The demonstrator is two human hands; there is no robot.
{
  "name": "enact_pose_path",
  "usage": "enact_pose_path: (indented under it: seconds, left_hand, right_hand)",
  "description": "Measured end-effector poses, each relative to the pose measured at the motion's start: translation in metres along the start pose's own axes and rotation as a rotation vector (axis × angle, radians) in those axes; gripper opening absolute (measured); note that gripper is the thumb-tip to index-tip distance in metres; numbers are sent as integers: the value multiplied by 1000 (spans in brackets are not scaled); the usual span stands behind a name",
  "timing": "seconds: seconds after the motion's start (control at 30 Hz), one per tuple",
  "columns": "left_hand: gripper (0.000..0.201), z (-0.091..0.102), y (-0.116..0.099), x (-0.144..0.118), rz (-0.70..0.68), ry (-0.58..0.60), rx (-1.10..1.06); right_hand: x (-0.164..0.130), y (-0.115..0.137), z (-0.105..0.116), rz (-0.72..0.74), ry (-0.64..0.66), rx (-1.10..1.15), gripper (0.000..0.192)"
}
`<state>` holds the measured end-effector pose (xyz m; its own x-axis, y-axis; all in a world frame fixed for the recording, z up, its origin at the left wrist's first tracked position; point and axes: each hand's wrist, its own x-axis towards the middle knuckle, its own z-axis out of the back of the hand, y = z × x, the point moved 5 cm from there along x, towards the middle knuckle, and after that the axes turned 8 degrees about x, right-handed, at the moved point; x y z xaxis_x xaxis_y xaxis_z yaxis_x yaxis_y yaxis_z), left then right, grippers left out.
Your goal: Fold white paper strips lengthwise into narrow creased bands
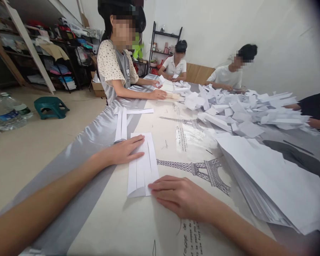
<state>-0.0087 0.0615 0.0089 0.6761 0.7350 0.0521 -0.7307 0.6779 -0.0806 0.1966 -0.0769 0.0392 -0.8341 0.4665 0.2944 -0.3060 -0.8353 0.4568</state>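
A white sheet of paper [142,167] folded into long narrow panels lies flat on the table in front of me. My left hand [125,149] rests flat on its upper left part, fingers stretched across the folds. My right hand [178,195] lies palm down at the sheet's lower right corner, fingertips touching its edge. Neither hand grips anything. The table [114,220] wears a cloth printed with Eiffel Tower drawings.
A thick stack of white sheets [277,181] lies to my right. A folded strip [121,124] sits beyond my left hand. A heap of folded papers [245,110] fills the far table. Three people work at the far end. A green stool [50,106] and water bottles [9,112] stand left.
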Motion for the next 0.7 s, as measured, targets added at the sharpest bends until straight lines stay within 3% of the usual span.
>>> enact_pose_path:
  seconds: [0.17,0.43,0.7]
  left_hand:
    - [71,-2,1,0,0,-4,-17]
    - [68,0,-1,0,-8,-24,-22]
    - [67,-1,-2,-1,-3,-19,-40]
  right_hand:
    - [5,-21,-1,-6,-116,218,16]
    - [7,-22,-5,-1,-111,-1,21]
    - [10,-30,-3,-47,-74,61,15]
